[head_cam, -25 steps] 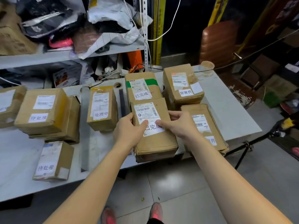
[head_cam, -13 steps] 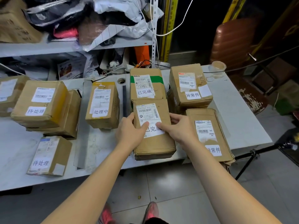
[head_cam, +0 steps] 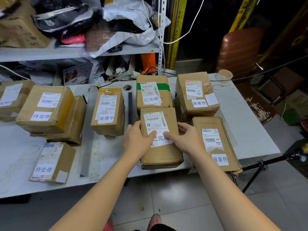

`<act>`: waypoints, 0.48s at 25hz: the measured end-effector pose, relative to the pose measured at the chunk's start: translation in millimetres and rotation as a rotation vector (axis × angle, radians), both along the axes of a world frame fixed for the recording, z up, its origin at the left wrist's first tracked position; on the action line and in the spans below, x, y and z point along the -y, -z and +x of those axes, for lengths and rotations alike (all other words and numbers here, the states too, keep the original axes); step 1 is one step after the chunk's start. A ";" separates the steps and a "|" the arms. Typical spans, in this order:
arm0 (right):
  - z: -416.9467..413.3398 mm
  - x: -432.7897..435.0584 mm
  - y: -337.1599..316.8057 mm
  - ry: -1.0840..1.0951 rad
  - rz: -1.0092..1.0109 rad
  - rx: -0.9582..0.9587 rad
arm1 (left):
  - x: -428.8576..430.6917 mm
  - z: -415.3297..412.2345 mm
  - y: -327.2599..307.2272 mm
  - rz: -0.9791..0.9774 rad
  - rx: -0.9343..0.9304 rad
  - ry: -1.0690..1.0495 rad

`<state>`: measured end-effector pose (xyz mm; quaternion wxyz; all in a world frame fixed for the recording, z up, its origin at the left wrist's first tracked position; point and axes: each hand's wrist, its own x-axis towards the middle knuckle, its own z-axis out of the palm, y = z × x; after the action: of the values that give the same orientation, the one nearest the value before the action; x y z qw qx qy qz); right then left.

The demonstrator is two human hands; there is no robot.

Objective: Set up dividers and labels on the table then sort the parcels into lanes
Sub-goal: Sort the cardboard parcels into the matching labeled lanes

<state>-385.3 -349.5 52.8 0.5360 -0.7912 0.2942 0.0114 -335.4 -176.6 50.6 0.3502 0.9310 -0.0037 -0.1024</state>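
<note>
Grey tiled floor (head_cam: 191, 205), glossy, with one bright light reflection. Metal shelf (head_cam: 66, 53) behind, loaded with bags. Brown padded chair (head_cam: 240, 52) at right, in darkness.

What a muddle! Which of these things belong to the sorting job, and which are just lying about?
Job:
- held parcel, gripped by left hand and right hand
- green-taped parcel behind it
- divider strip
- table

Lying about:
- plastic cup
- white bag on shelf
- brown chair
- tripod

Matt brown cardboard parcels (head_cam: 160, 139), white paper labels (head_cam: 160, 139), scuffed white table (head_cam: 241, 124), glossy floor tiles (head_cam: 175, 194)
</note>
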 end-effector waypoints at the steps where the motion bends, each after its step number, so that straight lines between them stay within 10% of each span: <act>1: 0.3 0.0 -0.5 0.029 0.000 0.000 | -1.5 -0.8 -2.3 0.010 0.010 0.004; 12: 34.1 -44.9 -45.8 -0.153 -0.481 0.147 | -72.8 18.1 -37.3 0.214 0.104 0.229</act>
<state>-351.1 -304.6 98.6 0.3500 -0.9145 0.1883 -0.0758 -317.3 -103.8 87.9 0.2343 0.9606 -0.1171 -0.0931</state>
